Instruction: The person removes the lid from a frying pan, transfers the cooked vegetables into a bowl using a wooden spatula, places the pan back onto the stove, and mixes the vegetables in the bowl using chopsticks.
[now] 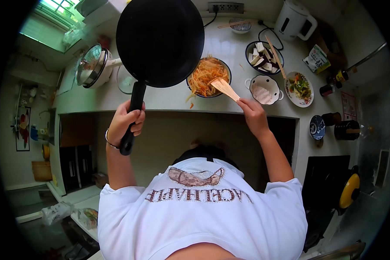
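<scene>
My left hand (128,119) is wrapped round the handle of a black frying pan (160,41), which is raised at the back of the counter. Just right of the pan, a bowl (229,74) is heaped with shredded orange and pale vegetables (203,78). A few shreds lie on the counter by its front edge. My right hand (252,113) grips a wooden spatula (224,89), its broad blade over the right side of the heap. To the right of the spatula stands a small white two-handled dish (265,91) with pale contents.
Behind that dish is a bowl of cut eggplant (264,58) with chopsticks. A flowered plate (300,89) of mixed food stands further right. A white kettle (294,21) is at the back. At left are a lidded pot (95,67) and a glass lid (125,80).
</scene>
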Tool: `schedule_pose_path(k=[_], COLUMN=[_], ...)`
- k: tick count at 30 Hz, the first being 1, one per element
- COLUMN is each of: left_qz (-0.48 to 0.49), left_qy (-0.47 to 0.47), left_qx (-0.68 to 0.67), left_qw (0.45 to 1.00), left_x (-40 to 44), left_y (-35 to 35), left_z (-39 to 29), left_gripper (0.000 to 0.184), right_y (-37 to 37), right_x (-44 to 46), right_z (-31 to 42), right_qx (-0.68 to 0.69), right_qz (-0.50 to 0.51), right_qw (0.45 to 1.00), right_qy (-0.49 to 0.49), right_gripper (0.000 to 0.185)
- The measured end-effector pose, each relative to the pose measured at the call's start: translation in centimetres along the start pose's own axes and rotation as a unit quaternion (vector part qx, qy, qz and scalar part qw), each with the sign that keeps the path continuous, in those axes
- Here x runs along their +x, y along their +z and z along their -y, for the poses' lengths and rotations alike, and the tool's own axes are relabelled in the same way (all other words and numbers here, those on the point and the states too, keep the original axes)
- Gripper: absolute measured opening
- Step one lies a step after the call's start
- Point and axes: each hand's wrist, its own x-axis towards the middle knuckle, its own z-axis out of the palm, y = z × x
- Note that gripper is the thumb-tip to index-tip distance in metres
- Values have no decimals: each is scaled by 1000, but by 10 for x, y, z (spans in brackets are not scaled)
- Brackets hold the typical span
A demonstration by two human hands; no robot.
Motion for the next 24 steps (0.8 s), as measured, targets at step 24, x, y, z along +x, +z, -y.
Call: schedule_pose_path(k=[24], left_qz=[135], left_qy=[19], left_qx=[-69], left_qw=[988], left_x=[-3], left_y=[-98], left_z=[4], left_gripper=[22], right_y=[88], right_x=[27], right_z=[24], right_qx=[-146], right_qz=[112], right_qw=[983], right_qy=[23], right_gripper=[45])
